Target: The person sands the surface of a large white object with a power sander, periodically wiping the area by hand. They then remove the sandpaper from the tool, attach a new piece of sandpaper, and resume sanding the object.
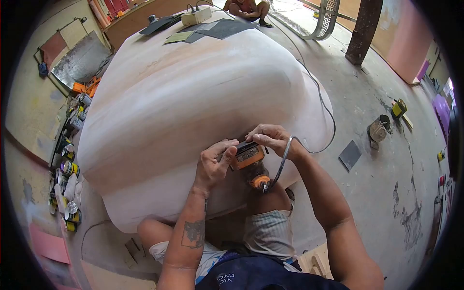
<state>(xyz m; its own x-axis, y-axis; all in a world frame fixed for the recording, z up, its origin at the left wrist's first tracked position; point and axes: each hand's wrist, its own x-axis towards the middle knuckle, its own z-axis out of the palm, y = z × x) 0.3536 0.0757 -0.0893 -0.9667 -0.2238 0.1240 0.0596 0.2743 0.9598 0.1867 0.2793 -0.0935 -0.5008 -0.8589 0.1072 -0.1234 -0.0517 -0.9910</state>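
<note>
An orange and black electric sander (250, 158) rests near my right knee, tilted with its body toward me and its dark flat pad end away from me. My left hand (212, 162) has its fingers closed on the left edge of the pad, thumb on the near side. At the right edge, my right hand (271, 137) pinches the pad end between thumb and fingers. Whether a sheet of sandpaper lies on the pad's far side is hidden. Just beyond stands a large, curved, pale pinkish-white panel (193, 101), smooth and dusty.
The sander's cord (323, 104) loops over the panel's right side to a beige box (195, 16) on top, beside dark sandpaper sheets (224, 30). Another sheet (350, 155) lies on the floor near a bucket (379, 129). Cans (71, 168) line the left. Another person (246, 9) crouches behind.
</note>
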